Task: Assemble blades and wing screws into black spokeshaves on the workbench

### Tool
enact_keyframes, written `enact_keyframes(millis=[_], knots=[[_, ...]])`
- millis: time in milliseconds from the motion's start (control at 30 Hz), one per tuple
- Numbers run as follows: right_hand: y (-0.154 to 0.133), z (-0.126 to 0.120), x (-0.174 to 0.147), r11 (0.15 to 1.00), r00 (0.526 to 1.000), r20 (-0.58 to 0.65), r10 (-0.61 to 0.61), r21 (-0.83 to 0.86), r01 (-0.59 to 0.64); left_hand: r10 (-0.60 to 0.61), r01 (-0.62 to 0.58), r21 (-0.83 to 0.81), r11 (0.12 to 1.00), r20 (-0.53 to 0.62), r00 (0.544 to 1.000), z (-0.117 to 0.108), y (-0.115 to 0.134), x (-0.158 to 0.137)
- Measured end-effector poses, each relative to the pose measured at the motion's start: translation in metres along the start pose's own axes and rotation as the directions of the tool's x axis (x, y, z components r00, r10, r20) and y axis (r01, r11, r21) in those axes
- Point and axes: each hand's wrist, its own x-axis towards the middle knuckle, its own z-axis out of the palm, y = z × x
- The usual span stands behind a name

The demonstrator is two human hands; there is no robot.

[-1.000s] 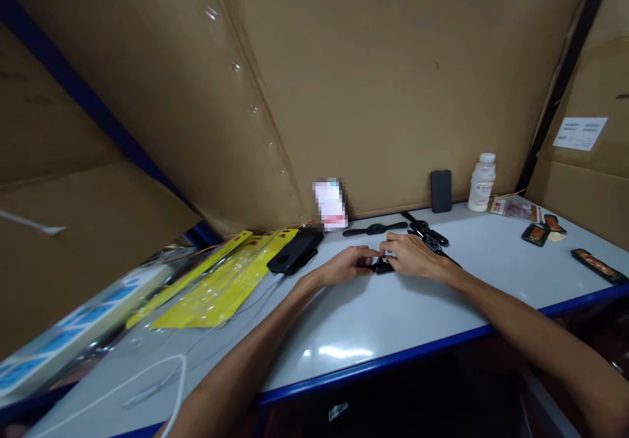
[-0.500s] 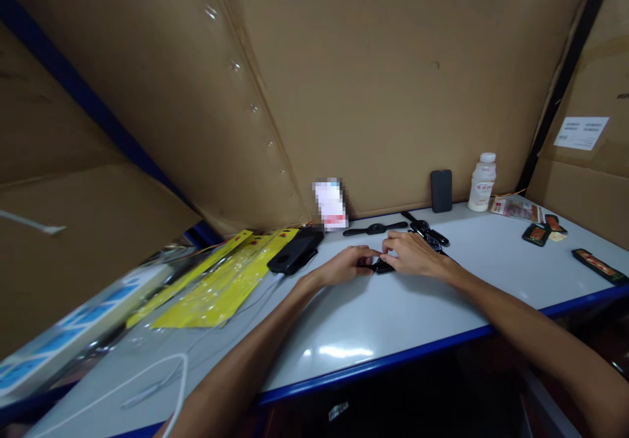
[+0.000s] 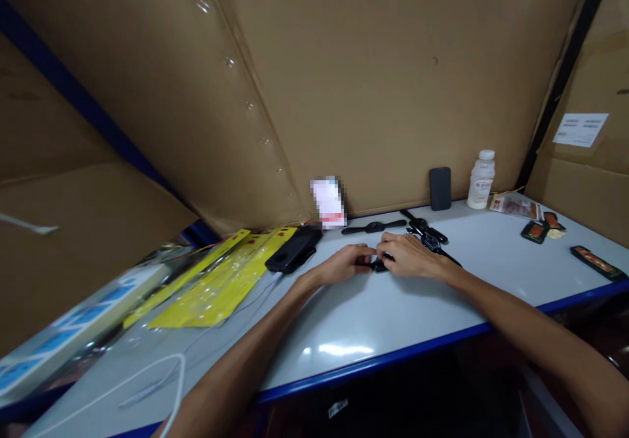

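Observation:
Low over the middle of the table, both hands meet at a small black watch (image 3: 379, 266), largely hidden by the fingers. My left hand (image 3: 346, 264) is closed on its left end. From the other side my right hand (image 3: 407, 256) pinches the watch, fingertips nearly touching those of the left. Behind the hands, a black watch (image 3: 375, 227) lies flat with its straps stretched out sideways. Just beyond my right hand are several more black watches (image 3: 431, 240), overlapping one another.
Yellow-backed clear packets (image 3: 216, 294) and a black power bank (image 3: 292, 251) with a white cable lie left. A lit phone (image 3: 329, 202), a dark phone (image 3: 440, 189) and a white bottle (image 3: 481, 181) stand along the cardboard wall (image 3: 354, 84). Small dark packets (image 3: 535, 231) lie right.
My right hand's fingers have shifted slightly left on the watch, covering more of it. The left hand keeps its hold. The whole view has moved a little.

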Motion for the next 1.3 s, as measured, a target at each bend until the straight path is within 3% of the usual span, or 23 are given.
enact_keyframes(millis=[433,667,933,1300], knots=[[0.0012,0.0001,-0.0001,1.000,0.999,0.042,-0.011,-0.014,0.012,0.004,-0.004,-0.004,1.000,-0.003,1.000,-0.0009,0.0023,-0.0004],[-0.0022,-0.0023,0.0009,0.995,0.997,-0.002,0.075,-0.060,-0.075,-0.004,0.004,-0.012,1.000,0.006,1.000,-0.0002,-0.0008,0.0003],[-0.0021,-0.0003,-0.0011,0.999,0.999,0.051,-0.002,-0.036,0.004,0.010,-0.010,0.018,1.000,-0.005,1.000,-0.0007,0.0023,-0.0004],[-0.0001,-0.0013,-0.0001,0.998,1.000,0.014,0.021,-0.051,-0.021,0.007,-0.007,0.000,1.000,0.008,1.000,-0.0008,-0.0008,-0.0007]])
